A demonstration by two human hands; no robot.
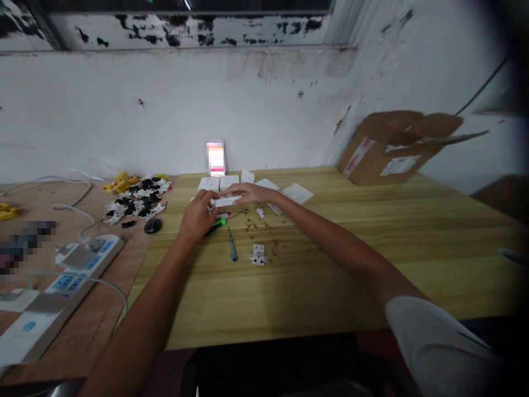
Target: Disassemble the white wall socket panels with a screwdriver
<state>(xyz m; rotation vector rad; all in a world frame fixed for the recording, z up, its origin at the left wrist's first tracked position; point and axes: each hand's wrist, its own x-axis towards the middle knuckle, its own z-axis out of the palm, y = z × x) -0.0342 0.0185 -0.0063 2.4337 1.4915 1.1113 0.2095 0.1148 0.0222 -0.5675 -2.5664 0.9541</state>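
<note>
Between my two hands is a white wall-socket panel (225, 202), seen nearly edge-on above the wooden table. My left hand (200, 214) closes its fingers round the panel's left end. My right hand (253, 193) grips the right end from above and behind. Just beneath lies a tool with a bright green end (223, 222), partly covered by my left hand. Closer to me are a screwdriver with a teal handle (233, 252) and a white socket insert (258, 255). Small brass-coloured pieces (250, 225) are scattered right of them.
White socket plates (298, 193) lie behind my hands, and a lit phone (216, 159) leans on the wall. An open cardboard box (384, 154) stands back right. On the left are black and white parts (138, 199), a mouse (152, 225) and a power strip (78, 278) with cables.
</note>
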